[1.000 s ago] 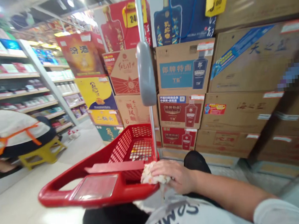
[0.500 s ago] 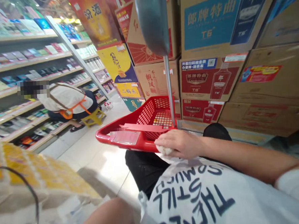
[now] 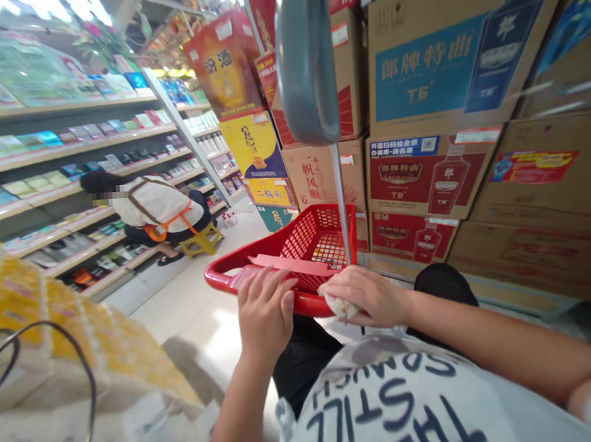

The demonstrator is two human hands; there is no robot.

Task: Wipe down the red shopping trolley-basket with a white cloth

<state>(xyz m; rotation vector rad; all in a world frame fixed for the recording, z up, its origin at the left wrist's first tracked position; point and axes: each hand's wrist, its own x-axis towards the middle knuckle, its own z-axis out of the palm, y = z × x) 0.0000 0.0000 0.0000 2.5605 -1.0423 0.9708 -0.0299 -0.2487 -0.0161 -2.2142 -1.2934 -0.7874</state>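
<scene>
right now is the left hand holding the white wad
No, the left hand rests on the red basket's rim, while the crumpled white wad sits under the right hand.

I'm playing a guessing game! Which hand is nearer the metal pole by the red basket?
Right hand, just below the metal pole. The left hand rests farther away, on the red basket.

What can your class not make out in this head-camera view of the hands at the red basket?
Head view:
The white crumpled wad: the right hand covers most of it, material unclear.
The handle panel of the red basket: the left hand covers it.
The shelf goods: too small to read.
The grey paddle: cut off by the top edge.
</scene>
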